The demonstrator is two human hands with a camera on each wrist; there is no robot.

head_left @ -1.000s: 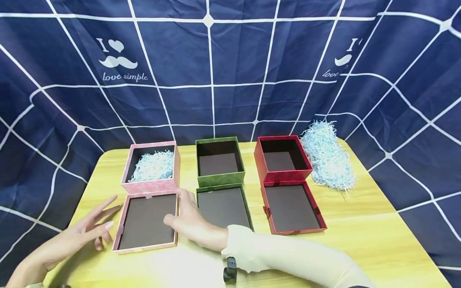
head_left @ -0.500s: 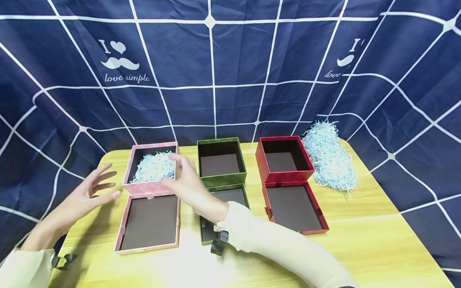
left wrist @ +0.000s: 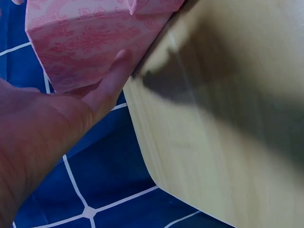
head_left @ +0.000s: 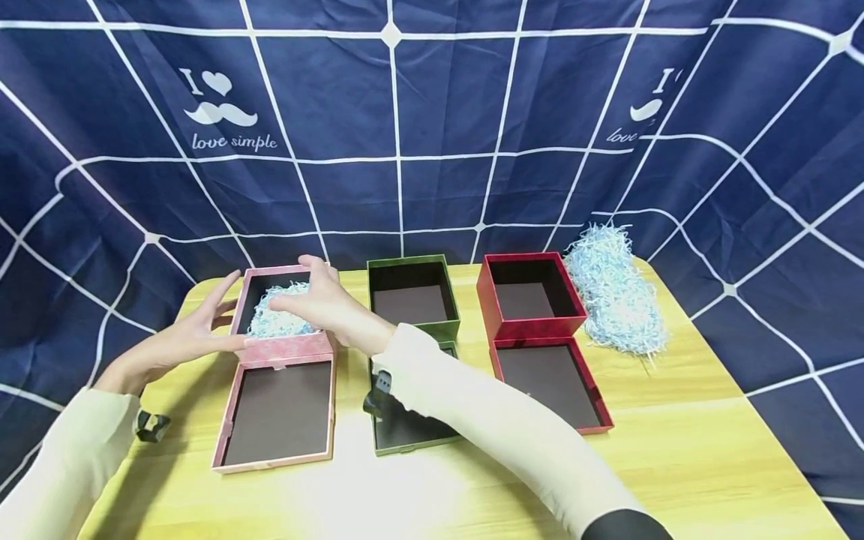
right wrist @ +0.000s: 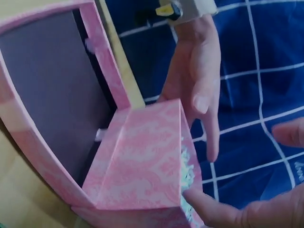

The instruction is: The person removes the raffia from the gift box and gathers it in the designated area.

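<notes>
A pink patterned box (head_left: 286,348) stands uncovered at the left of the table, with light blue shredded paper (head_left: 282,321) inside. Its hinged lid (head_left: 278,412) lies flat in front, dark lining up. My left hand (head_left: 181,339) is at the box's left side, fingers spread along the wall and thumb near the front corner. In the left wrist view its thumb (left wrist: 111,78) overlaps the pink side wall. My right hand (head_left: 334,307) reaches over the right wall, thumb above the paper and fingers by the back right corner. In the right wrist view its thumb (right wrist: 213,209) is right at the rim.
A green box (head_left: 418,330) and a red box (head_left: 536,330) stand to the right, their lids folded down in front. A pile of blue shredded paper (head_left: 617,300) lies at the far right. A blue cloth (head_left: 439,112) hangs behind the wooden table (head_left: 702,465).
Both hands have moved away from the lid and up to the pink box. The left came in from the left to its side; the right went from the lid's corner to over the box.
</notes>
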